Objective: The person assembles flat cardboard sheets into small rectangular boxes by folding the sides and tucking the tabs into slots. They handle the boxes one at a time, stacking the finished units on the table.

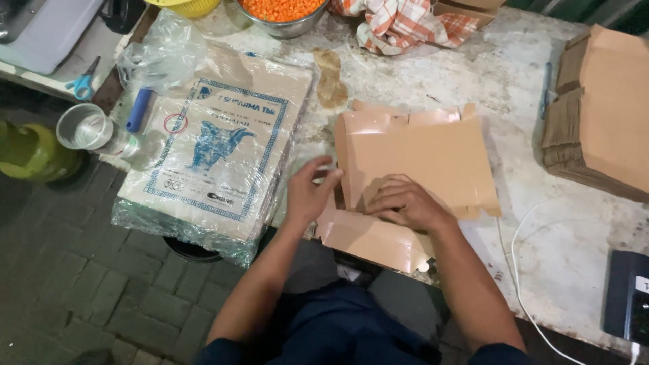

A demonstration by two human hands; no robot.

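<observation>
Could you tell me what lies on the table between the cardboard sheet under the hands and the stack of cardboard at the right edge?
In the head view, only bare, stained tabletop separates the cardboard sheet from the cardboard stack.

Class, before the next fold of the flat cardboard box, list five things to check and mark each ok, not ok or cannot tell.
1. Right hand presses flat on the cardboard box blank: ok.
2. Left hand at the blank's left edge: ok; grip on it: cannot tell.
3. Blank fully on the table: not ok, its near flap overhangs the edge.
4. Wrapped paper bundle clear of the blank: ok.
5. White cable clear of the blank: ok.
</observation>
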